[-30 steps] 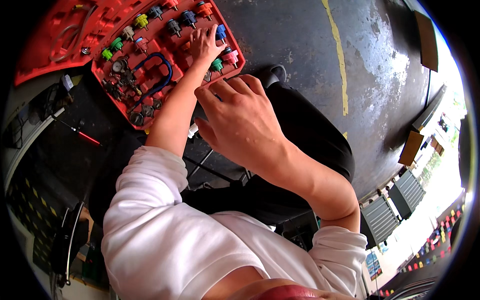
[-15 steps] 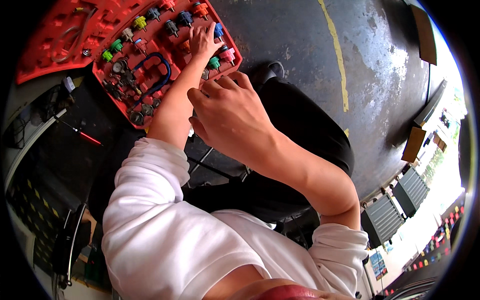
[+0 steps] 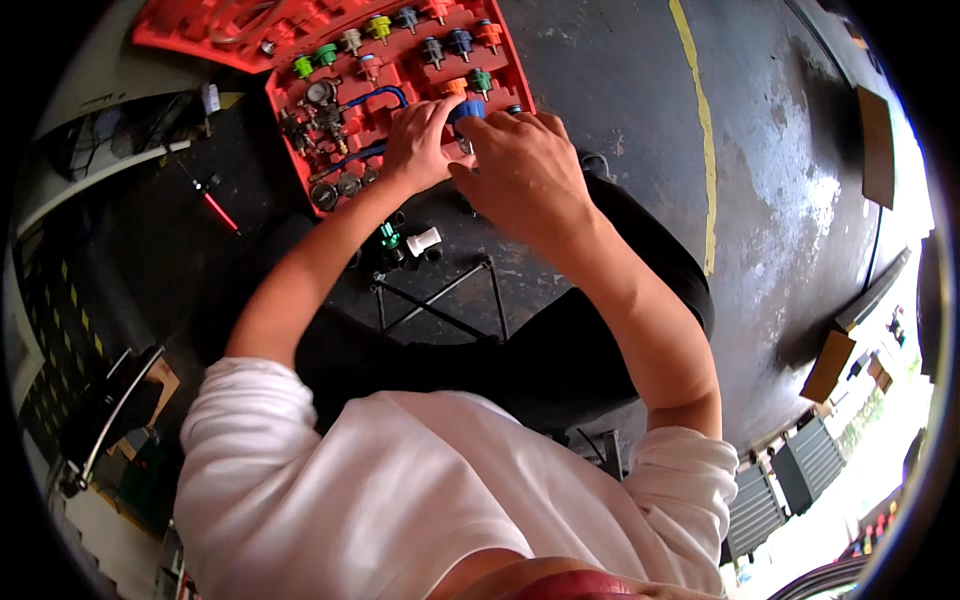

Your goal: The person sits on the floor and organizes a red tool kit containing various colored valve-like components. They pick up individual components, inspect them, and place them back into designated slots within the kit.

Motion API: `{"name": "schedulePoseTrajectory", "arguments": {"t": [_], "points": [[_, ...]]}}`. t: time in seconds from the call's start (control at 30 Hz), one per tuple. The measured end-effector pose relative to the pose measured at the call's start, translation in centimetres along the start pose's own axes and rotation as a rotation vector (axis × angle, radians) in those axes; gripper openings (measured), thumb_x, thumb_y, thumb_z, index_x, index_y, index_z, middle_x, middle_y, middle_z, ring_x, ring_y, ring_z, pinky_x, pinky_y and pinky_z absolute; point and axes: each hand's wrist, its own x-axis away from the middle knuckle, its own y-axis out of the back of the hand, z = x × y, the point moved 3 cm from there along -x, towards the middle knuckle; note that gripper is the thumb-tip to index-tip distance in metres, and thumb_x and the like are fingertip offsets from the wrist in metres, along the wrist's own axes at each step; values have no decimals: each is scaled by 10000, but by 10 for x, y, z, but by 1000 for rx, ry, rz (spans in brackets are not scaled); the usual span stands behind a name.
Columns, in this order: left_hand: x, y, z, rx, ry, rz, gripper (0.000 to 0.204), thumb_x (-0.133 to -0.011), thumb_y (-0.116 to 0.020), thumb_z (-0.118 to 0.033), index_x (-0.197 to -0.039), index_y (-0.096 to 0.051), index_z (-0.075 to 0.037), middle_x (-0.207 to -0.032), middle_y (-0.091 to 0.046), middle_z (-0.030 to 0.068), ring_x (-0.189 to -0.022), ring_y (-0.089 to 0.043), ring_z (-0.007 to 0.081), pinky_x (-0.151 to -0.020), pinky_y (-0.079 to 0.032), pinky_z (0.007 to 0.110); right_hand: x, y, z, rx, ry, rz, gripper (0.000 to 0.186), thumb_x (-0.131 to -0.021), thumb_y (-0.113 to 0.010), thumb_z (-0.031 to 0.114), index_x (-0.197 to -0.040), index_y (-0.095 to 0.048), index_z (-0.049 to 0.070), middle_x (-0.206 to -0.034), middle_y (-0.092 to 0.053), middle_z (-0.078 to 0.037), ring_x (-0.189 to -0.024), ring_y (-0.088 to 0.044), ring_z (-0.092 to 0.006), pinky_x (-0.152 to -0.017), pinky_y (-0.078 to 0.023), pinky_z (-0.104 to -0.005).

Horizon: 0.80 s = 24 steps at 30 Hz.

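Note:
A blue cap adapter with a metal stem is held over the near edge of the open red tool case. My left hand is closed on it, with index finger and thumb at its left side. My right hand meets it from the right, fingers curled round the adapter; its fingertips are partly hidden. Close by in the case sit an orange adapter, a dark green adapter and a blue hose.
The case also holds gauges and several coloured adapters. Below my hands are a green fitting, a white fitting and a black tubular frame. A red-tipped rod is at left. A yellow line crosses the floor.
The blue adapter has left its place at the case's right side and come toward me in my left hand. My right hand has moved forward to meet it. The view has shifted.

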Motion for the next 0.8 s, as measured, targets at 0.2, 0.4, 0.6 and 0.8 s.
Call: {"name": "schedulePoseTrajectory", "arguments": {"t": [0.2, 0.4, 0.6, 0.8], "points": [[29, 126, -34, 46, -41, 263, 887, -651, -924, -277, -1425, -519, -125, -1226, -640, 152, -1179, -612, 374, -1050, -446, 485, -1, 1, 8, -14, 76, 9, 419, -893, -728, 290, -1251, -658, 84, -1099, -736, -111, -1052, -701, -321, -970, -506, -451], [51, 161, -38, 188, 100, 75, 908, -684, -928, -325, -1468, -504, -151, -1295, -615, 127, -1225, -588, 330, -1063, -458, 465, 0, -3, 28, -124, 147, 12, 449, -847, -761, 274, -1230, -666, 59, -1092, -742, -157, -977, -715, -370, -863, -572, -483], [53, 165, -28, 211, 38, -5, 919, -713, -918, -338, -1497, -476, -151, -1380, -591, 115, -1285, -571, 340, -1086, -448, 456, -18, -2, 44, -202, 130, 16, 475, -835, -794, 248, -1274, -670, 113, -1094, -741, -128, -986, -711, -375, -874, -569, -467], [56, 172, -16, 260, 13, 9, 927, -718, -916, -338, -1510, -470, -152, -1414, -562, 107, -1284, -575, 328, -1113, -444, 456, -38, -2, 62, -246, 275, -6, 450, -812, -824, 195, -1236, -707, 102, -1105, -743, -139, -992, -712, -364, -883, -567, -456]]}}
